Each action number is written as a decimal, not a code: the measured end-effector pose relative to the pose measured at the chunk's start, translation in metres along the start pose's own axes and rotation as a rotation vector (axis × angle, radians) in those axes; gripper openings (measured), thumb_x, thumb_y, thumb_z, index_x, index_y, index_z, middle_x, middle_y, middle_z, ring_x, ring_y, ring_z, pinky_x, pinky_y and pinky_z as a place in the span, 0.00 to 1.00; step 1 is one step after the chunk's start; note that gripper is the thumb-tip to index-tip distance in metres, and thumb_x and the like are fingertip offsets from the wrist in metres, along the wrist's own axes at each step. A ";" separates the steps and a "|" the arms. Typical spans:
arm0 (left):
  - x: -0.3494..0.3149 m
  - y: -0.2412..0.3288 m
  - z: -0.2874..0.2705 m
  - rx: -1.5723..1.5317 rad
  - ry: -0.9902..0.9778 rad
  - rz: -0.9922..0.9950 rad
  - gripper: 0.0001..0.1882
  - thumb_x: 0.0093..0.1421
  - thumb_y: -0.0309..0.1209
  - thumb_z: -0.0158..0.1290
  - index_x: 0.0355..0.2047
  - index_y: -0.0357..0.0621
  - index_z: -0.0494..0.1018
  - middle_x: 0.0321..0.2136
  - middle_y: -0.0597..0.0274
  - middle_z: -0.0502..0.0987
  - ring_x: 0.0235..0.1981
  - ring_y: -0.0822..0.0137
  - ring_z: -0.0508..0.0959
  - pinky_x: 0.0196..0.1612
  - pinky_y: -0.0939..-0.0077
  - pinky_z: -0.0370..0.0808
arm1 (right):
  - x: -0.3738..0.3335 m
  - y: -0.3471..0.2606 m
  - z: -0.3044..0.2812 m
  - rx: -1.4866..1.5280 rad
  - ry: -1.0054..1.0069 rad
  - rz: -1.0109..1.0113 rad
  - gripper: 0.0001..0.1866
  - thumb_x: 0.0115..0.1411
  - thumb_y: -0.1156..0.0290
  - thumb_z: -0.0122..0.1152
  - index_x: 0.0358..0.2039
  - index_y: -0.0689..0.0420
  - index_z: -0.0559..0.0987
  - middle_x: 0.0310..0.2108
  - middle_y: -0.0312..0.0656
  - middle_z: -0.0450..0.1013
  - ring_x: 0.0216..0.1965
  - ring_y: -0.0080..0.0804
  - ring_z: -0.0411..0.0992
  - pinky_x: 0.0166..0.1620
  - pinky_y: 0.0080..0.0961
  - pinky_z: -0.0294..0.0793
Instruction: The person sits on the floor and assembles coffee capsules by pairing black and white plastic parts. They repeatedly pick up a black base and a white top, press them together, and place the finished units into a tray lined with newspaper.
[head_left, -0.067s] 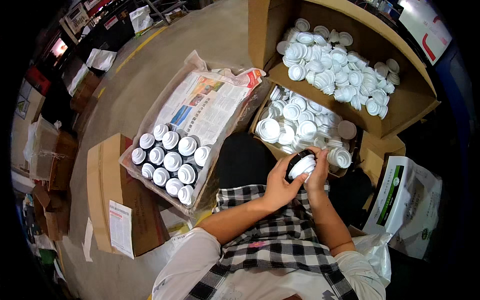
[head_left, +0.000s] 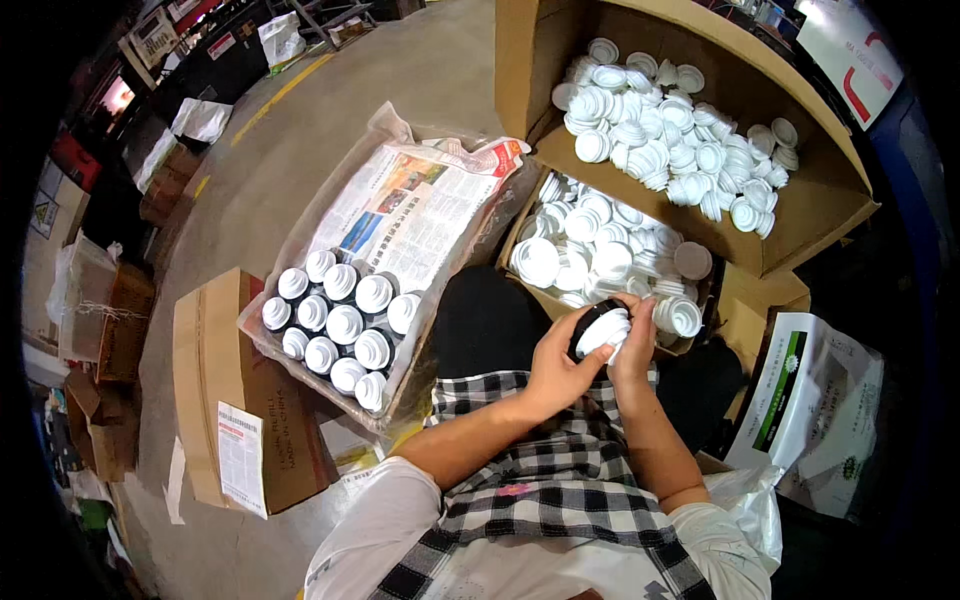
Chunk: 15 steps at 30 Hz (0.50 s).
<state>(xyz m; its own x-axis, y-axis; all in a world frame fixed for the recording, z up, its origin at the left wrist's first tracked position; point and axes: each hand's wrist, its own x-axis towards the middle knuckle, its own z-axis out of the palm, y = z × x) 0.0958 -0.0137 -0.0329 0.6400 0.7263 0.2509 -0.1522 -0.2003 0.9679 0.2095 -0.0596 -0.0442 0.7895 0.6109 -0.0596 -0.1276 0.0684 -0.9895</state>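
Over my lap, both hands hold one piece: a white ridged plastic cap (head_left: 606, 333) set against a black round rim. My left hand (head_left: 562, 368) wraps its left side, the thumb pressed on the white face. From the right, my right hand (head_left: 634, 350) closes on the cap, its fingers near the top edge. Fingers hide part of the black rim. Just beyond lies a carton of loose white caps (head_left: 612, 260). At the left, a shallow tray (head_left: 262, 335) lined with plastic and newspaper (head_left: 400, 215) carries several black pieces topped with white caps (head_left: 345, 324).
A large open carton (head_left: 700, 30) with a heap of white caps (head_left: 650, 125) stands at the far right. A closed brown carton (head_left: 215, 370) sits left of the tray. White-and-green packaging (head_left: 800, 400) lies at right, beside a clear plastic bag (head_left: 755, 505).
The held piece has turned very slightly between my fingers. Otherwise my hands and the things around them stay in place.
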 end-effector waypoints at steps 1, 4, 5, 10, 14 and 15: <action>0.003 -0.003 -0.001 -0.141 -0.032 -0.056 0.24 0.54 0.28 0.56 0.49 0.35 0.63 0.42 0.59 0.70 0.43 0.70 0.70 0.47 0.76 0.67 | 0.001 -0.005 0.000 0.048 -0.013 0.018 0.36 0.63 0.42 0.27 0.42 0.64 0.71 0.37 0.44 0.68 0.40 0.32 0.65 0.48 0.26 0.62; 0.010 0.002 -0.008 -0.587 -0.035 -0.309 0.23 0.57 0.30 0.53 0.51 0.37 0.63 0.42 0.61 0.71 0.42 0.73 0.71 0.45 0.77 0.70 | 0.005 -0.020 -0.004 0.218 -0.151 0.080 0.39 0.61 0.40 0.27 0.52 0.65 0.64 0.45 0.48 0.65 0.47 0.35 0.64 0.53 0.27 0.60; 0.012 0.001 -0.017 -0.727 -0.061 -0.514 0.22 0.60 0.36 0.49 0.51 0.39 0.62 0.43 0.60 0.71 0.42 0.71 0.74 0.43 0.74 0.74 | 0.003 -0.033 -0.004 0.282 -0.198 0.125 0.40 0.61 0.39 0.30 0.53 0.67 0.62 0.49 0.51 0.63 0.51 0.38 0.62 0.55 0.30 0.59; 0.020 0.001 -0.049 -0.998 0.009 -0.605 0.20 0.61 0.41 0.45 0.49 0.42 0.63 0.42 0.60 0.72 0.41 0.67 0.76 0.40 0.68 0.77 | 0.000 -0.041 -0.008 0.227 -0.149 0.167 0.36 0.61 0.43 0.37 0.54 0.64 0.62 0.50 0.51 0.62 0.54 0.41 0.61 0.52 0.38 0.64; 0.030 -0.025 -0.120 -0.840 0.230 -0.430 0.17 0.60 0.37 0.48 0.48 0.45 0.63 0.38 0.61 0.73 0.34 0.68 0.76 0.31 0.72 0.76 | -0.001 -0.016 -0.045 0.221 -0.184 0.191 0.29 0.62 0.49 0.42 0.54 0.60 0.64 0.47 0.45 0.66 0.50 0.37 0.65 0.48 0.36 0.68; 0.036 -0.030 -0.136 -0.680 0.510 -0.343 0.22 0.59 0.39 0.49 0.50 0.44 0.61 0.37 0.60 0.72 0.35 0.63 0.74 0.36 0.67 0.74 | -0.003 -0.009 -0.055 0.207 -0.175 0.180 0.27 0.62 0.51 0.44 0.53 0.59 0.64 0.46 0.43 0.67 0.49 0.36 0.66 0.46 0.35 0.69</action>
<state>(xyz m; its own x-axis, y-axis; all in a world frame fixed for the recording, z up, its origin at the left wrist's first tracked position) 0.0209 0.1074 -0.0508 0.3460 0.9092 -0.2317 -0.5290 0.3930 0.7522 0.2419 -0.1054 -0.0424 0.6299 0.7532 -0.1897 -0.3896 0.0950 -0.9161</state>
